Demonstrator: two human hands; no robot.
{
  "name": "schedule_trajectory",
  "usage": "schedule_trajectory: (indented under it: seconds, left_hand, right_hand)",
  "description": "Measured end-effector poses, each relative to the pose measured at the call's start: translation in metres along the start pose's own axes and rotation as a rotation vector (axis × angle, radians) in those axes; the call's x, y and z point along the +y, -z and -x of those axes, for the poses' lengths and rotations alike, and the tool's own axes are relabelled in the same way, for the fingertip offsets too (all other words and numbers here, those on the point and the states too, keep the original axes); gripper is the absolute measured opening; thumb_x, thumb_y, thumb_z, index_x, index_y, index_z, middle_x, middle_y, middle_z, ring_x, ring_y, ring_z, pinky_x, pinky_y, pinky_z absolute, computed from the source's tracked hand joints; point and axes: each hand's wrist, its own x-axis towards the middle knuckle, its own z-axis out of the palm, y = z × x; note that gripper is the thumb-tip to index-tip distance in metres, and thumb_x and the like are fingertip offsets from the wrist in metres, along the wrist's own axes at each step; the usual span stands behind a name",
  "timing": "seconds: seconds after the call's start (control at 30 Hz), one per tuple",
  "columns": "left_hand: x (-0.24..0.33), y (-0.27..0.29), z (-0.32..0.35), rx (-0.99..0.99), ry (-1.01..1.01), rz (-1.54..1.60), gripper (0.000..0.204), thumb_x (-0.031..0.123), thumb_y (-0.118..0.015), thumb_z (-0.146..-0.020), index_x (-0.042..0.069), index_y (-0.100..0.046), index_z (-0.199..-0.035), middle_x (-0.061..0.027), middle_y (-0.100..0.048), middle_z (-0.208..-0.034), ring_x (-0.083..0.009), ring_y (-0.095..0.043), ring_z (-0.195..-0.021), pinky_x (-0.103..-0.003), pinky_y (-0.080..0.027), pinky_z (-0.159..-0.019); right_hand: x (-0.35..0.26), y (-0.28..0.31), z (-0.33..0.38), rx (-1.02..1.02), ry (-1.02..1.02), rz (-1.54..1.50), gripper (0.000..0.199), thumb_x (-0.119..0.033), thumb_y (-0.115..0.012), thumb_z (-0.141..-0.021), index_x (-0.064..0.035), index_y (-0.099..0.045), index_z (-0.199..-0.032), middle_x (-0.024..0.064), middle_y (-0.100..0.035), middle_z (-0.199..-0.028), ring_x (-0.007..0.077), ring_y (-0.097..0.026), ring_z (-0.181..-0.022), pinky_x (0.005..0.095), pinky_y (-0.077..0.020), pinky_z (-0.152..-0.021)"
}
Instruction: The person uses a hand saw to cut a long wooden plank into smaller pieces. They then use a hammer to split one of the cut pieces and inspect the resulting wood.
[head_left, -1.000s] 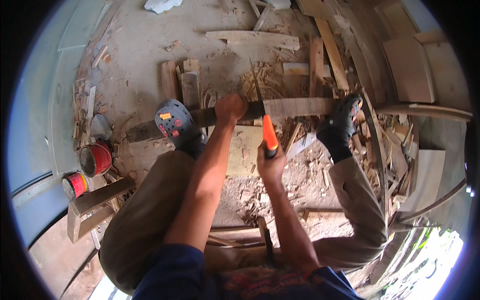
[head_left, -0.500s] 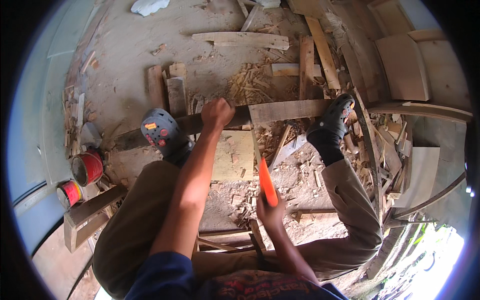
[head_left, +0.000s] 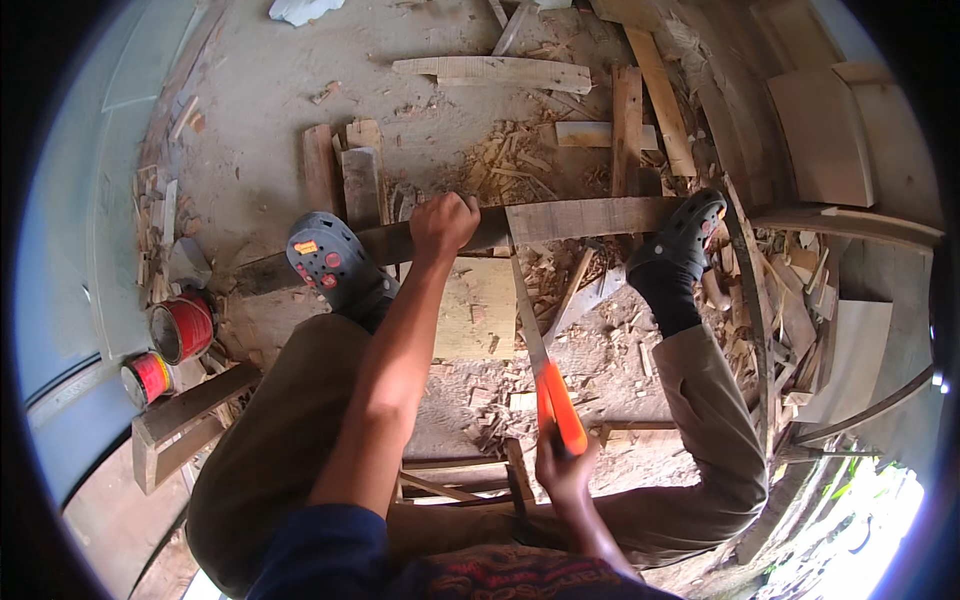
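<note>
One long plank is gripped by the closed left hand and pinned under two shoes. One handsaw, blade tip hidden at the plank, is clasped by the right hand. Two red cans are seen.

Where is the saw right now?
In the head view, the saw is just right of centre, its orange handle in the right hand, its blade reaching the plank beside the left hand.

Two red tins stand at nine o'clock. Two dark clogs rest on one long plank, and one orange-handled saw sits near six o'clock.
</note>
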Motion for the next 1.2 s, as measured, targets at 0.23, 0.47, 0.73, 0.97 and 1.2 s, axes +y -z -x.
schedule_trajectory:
  seconds: [0.23, 0.47, 0.73, 0.97, 1.2]
  left_hand:
    - [-0.003, 0.003, 0.005, -0.125, 0.019, 0.003, 0.044, 0.035, -0.048, -0.089, 0.003, -0.074, -0.076, -0.024, -0.069, -0.081, -0.0407, -0.069, -0.082, -0.049, -0.055, -0.078]
    - [-0.014, -0.015, 0.019, 0.007, -0.062, 0.039, 0.043, 0.035, -0.048, -0.089, 0.003, -0.074, -0.077, -0.0248, -0.069, -0.081, -0.0421, -0.068, -0.08, -0.049, -0.055, -0.077]
    - [-0.006, -0.005, 0.001, 0.02, 0.016, 0.016, 0.042, 0.035, -0.051, -0.088, 0.002, -0.073, -0.077, -0.0236, -0.07, -0.083, -0.0403, -0.069, -0.082, -0.048, -0.055, -0.077]
    - [-0.01, 0.005, 0.003, -0.111, 0.014, 0.027, 0.038, 0.034, -0.053, -0.088, 0.003, -0.074, -0.085, -0.023, -0.07, -0.091, -0.0408, -0.069, -0.085, -0.048, -0.054, -0.079]
    - [-0.005, -0.006, 0.005, -0.082, 0.014, 0.039, 0.046, 0.036, -0.046, -0.091, 0.001, -0.073, -0.079, -0.0241, -0.07, -0.086, -0.0415, -0.069, -0.082, -0.05, -0.054, -0.078]
  right_hand:
    - [0.039, -0.034, -0.043, -0.006, 0.157, 0.232, 0.018, -0.011, -0.068, -0.084, 0.0032, -0.061, -0.092, 0.0209, -0.066, -0.07, 0.0319, -0.069, -0.063, 0.0372, -0.0523, -0.059]
    - [-0.004, -0.068, -0.121, 0.043, 0.255, 0.169, 0.024, -0.016, -0.067, -0.088, 0.0018, -0.058, -0.076, 0.0071, -0.057, -0.059, 0.0123, -0.047, -0.051, 0.0337, -0.0404, -0.046]
    - [0.017, -0.008, -0.001, 0.036, -0.017, 0.045, 0.012, -0.004, -0.069, -0.081, 0.0034, -0.062, -0.085, 0.013, -0.064, -0.067, 0.0174, -0.067, -0.063, 0.0315, -0.0535, -0.062]
    - [0.044, -0.046, -0.048, 0.009, 0.208, 0.048, 0.004, -0.001, -0.063, -0.086, 0.0023, -0.062, -0.087, -0.0001, -0.055, -0.065, 0.0071, -0.052, -0.061, 0.0239, -0.0445, -0.056]
    - [-0.092, 0.021, 0.034, -0.052, -0.049, 0.085, 0.019, -0.013, -0.065, -0.09, 0.0055, -0.06, -0.088, 0.0068, -0.061, -0.065, 0.0095, -0.057, -0.06, 0.0298, -0.0474, -0.054]
